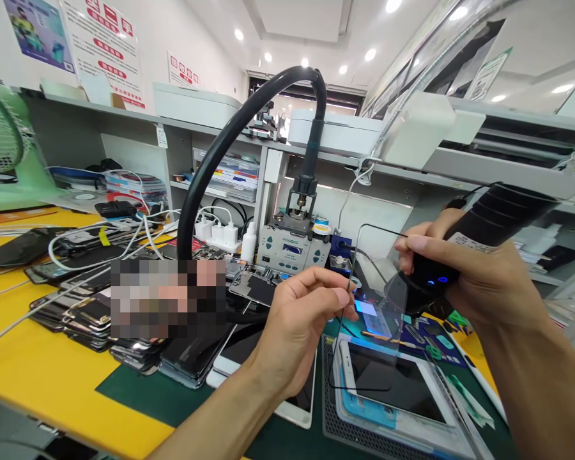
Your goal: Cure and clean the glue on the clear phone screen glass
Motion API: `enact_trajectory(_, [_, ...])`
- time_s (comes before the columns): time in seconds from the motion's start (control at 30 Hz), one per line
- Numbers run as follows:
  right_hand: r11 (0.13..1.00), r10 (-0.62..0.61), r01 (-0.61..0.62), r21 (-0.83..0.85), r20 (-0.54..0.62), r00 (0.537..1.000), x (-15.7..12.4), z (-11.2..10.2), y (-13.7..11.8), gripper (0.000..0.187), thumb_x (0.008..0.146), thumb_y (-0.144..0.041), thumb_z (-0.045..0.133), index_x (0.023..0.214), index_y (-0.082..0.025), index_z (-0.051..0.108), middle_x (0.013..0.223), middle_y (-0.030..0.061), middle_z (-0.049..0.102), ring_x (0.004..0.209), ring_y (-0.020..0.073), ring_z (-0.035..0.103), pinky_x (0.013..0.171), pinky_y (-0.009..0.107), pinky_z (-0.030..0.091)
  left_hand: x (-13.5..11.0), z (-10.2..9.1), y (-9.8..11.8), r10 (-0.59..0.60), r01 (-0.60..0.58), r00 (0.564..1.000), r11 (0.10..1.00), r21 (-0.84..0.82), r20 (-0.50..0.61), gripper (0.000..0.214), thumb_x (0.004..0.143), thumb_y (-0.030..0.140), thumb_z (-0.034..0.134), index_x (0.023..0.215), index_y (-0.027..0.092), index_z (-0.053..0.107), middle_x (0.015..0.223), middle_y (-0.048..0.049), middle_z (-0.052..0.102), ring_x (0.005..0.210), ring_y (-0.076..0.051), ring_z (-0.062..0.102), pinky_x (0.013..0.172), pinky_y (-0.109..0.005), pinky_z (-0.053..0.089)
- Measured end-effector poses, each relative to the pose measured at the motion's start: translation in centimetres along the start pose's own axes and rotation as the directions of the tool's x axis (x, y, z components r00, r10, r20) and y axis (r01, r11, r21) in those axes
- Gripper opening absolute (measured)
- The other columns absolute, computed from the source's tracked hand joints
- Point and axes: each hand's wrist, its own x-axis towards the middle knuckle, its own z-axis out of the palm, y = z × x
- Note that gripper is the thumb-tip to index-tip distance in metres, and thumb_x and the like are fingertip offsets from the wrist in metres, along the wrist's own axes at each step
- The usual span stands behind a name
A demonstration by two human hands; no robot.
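My left hand (301, 319) pinches the left edge of a clear glass screen panel with a thin black border (374, 306), held upright above the bench. My right hand (464, 271) grips a black handheld tool with small blue lights (479, 233), its tip against the panel's right side. Below the panel a white smartphone (393, 383) lies face up in a blue and white fixture (364, 409) on a dark perforated mat.
A grey hot-air station (292, 246) with a thick black hose (230, 134) stands behind. Several stacked phones (86, 313) and white cables cover the yellow table (43, 377) at left. A white tablet (297, 409) lies on the green mat. Shelves and a green fan (4, 147) line the back.
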Motion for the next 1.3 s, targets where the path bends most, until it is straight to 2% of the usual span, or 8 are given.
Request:
enact_trajectory(0.2, [1.0,-0.016,0.016,-0.01,-0.008,1.0,-0.06,-0.11,-0.05,0.023,0.081,-0.016,0.076,0.063,-0.022,0.064,0.06,-0.0005,0.068,0.058,0.0162,0.064,0.069,0.033,0.053,-0.04,0.02,-0.05,0.006,-0.006,1.0,1.0,0.017,-0.01,0.004,0.072,0.018,0.074,0.074,0.016,0.071,0.071,-0.0035,0.065,0.069,-0.016,0.06,0.077,-0.031,0.043])
enact_trajectory(0.53, [1.0,-0.009,0.009,-0.016,-0.023,1.0,-0.03,0.03,-0.1,0.022,0.08,-0.018,0.076,0.062,-0.023,0.064,0.06,-0.0001,0.069,0.057,0.0173,0.064,0.065,0.034,0.052,0.11,-0.16,-0.15,0.026,-0.026,1.0,0.999,0.046,-0.003,0.003,0.074,0.018,0.074,0.076,0.017,0.071,0.073,-0.0029,0.065,0.071,-0.017,0.06,0.079,-0.033,0.043])
enact_trajectory(0.73, [1.0,-0.012,0.011,-0.028,-0.033,0.999,-0.05,0.12,-0.11,0.023,0.079,-0.019,0.077,0.061,-0.023,0.064,0.06,-0.0002,0.068,0.058,0.0173,0.064,0.068,0.036,0.053,0.01,-0.1,-0.15,0.041,-0.04,0.999,0.997,0.06,-0.016,0.003,0.074,0.017,0.073,0.074,0.017,0.07,0.072,-0.0017,0.063,0.069,-0.015,0.059,0.077,-0.031,0.043])
enact_trajectory(0.93, [1.0,0.0,-0.001,-0.02,-0.04,0.999,-0.09,0.11,-0.19,0.024,0.08,-0.02,0.078,0.061,-0.022,0.062,0.06,-0.0001,0.068,0.057,0.017,0.064,0.056,0.032,0.047,0.02,-0.18,-0.2,0.046,-0.045,0.999,0.998,0.054,-0.012,0.004,0.075,0.017,0.074,0.076,0.017,0.07,0.073,-0.0013,0.064,0.069,-0.015,0.059,0.078,-0.031,0.043])
enact_trajectory(1.3, [1.0,-0.01,0.009,-0.013,-0.043,0.999,-0.01,0.2,-0.13,0.023,0.079,-0.017,0.078,0.062,-0.021,0.064,0.06,-0.0002,0.067,0.057,0.0168,0.064,0.056,0.032,0.046,0.11,-0.17,-0.29,0.05,-0.049,0.999,0.997,0.059,-0.018,0.004,0.075,0.017,0.074,0.076,0.017,0.07,0.074,-0.0013,0.064,0.069,-0.015,0.059,0.078,-0.031,0.043])
